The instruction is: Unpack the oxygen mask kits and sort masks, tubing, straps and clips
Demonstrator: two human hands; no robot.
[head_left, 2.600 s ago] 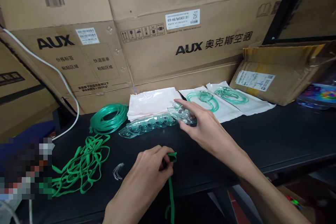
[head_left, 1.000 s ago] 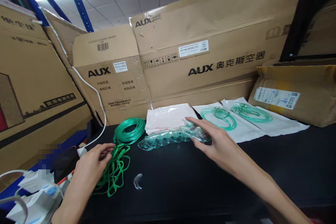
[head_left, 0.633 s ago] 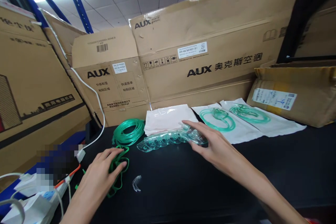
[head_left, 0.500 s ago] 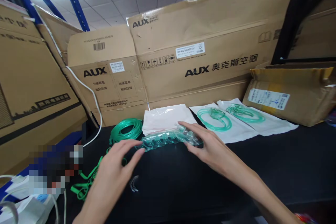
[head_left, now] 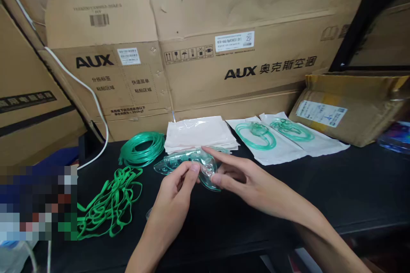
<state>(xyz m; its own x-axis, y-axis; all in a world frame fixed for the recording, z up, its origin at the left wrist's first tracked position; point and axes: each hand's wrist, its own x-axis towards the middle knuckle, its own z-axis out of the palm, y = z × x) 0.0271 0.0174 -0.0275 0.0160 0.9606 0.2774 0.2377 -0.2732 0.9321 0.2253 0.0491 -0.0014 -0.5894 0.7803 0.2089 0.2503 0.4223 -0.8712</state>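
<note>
A clear green oxygen mask is held between my two hands in the middle, just above the table. My left hand pinches its near left edge between thumb and fingers. On its right side, my right hand grips the mask with the thumb below and the index finger stretched over the top. Right behind it lies a row of nested green masks, partly hidden by the hands. At the left are a coil of green tubing and a tangle of green elastic straps.
A stack of white packets lies behind the masks. Farther right, two white pouches carry masks with coiled tubing. Large cardboard panels wall off the back, and a taped carton stands at the right. A white cable hangs at left.
My left hand has moved right from the row's left end, closing on one mask. This mask now sits in front of the row between both hands. The view has tilted down.
</note>
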